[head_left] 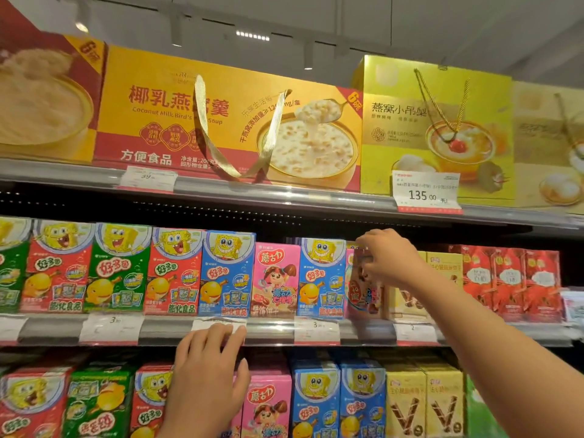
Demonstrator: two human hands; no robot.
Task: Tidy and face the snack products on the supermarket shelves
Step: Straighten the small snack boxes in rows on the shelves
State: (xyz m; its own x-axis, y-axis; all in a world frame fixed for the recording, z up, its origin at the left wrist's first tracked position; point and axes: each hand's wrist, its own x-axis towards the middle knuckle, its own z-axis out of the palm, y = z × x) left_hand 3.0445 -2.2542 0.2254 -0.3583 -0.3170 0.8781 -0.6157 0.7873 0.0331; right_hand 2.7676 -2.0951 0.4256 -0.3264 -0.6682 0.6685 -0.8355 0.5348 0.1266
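On the middle shelf stands a row of small snack boxes: red (173, 273), green (118, 270) and blue (226, 273) cartoon-sponge boxes and a pink mushroom-biscuit box (275, 279). My right hand (388, 257) reaches up and grips the top of a pink box (363, 292) that sits tilted between a blue box (320, 279) and yellow boxes (407, 301). My left hand (208, 368) rests with straight fingers on the shelf's front rail (271, 330), over a price label. The lower shelf holds more of the same boxes.
The top shelf carries large gift boxes: an orange-red one (221, 121) with a gold ribbon handle and a yellow one (436, 128) with a 135.00 price tag (426, 191). Red boxes (512, 279) stand at the middle shelf's right end.
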